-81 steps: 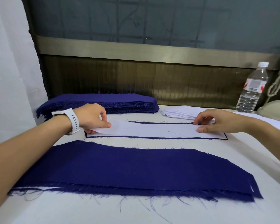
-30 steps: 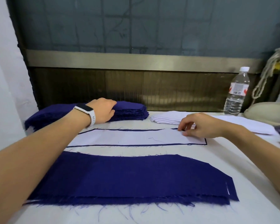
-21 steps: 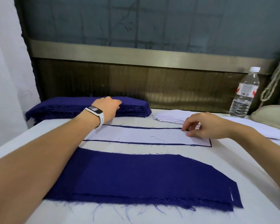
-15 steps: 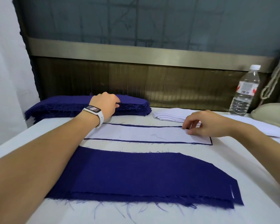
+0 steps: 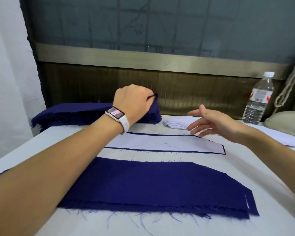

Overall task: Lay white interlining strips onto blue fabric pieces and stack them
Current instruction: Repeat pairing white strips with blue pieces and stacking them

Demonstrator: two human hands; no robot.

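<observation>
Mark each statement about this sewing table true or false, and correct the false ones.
1. The left hand pinches the top blue piece of the far blue stack. True.
2. The right hand is a clenched fist. False: its fingers are straight, holding nothing.
3. The water bottle lies on its side. False: it stands upright.
4. A white interlining strip lies between the far blue stack and the near blue stack. True.

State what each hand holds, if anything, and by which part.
The left hand pinches the top blue piece of the back pile at its right end. The right hand is open and holds nothing.
</observation>
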